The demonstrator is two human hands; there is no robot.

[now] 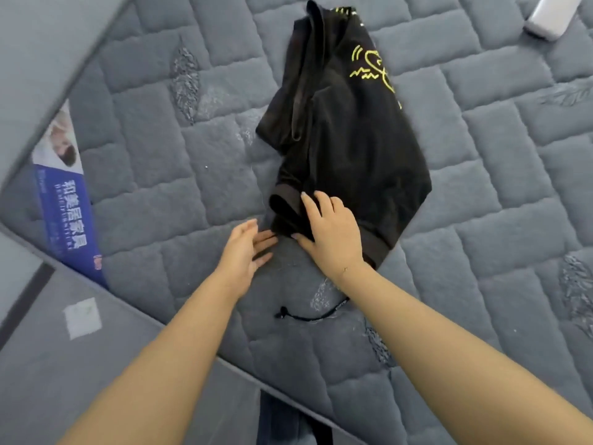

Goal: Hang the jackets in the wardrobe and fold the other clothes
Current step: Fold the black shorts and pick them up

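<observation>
Two hands are working a black garment [349, 146] on a grey mattress [481, 194]: right hand [330, 232] pressing flat-fingered, left hand [247, 252] hovering open beside it.

Two bare forearms are seen entering from the bottom of the frame, with no sleeves visible. A thin bracelet [345, 270] is worn at the wrist of the right hand [330, 234]. Nothing is worn on the left hand [245, 252].

Scene is evenly and softly lit, source not seen; faint shadows are cast under the forearms. No glare. Slight softness throughout, mild motion blur at the frame edges. Wide-angle bending is seen toward corners.
</observation>
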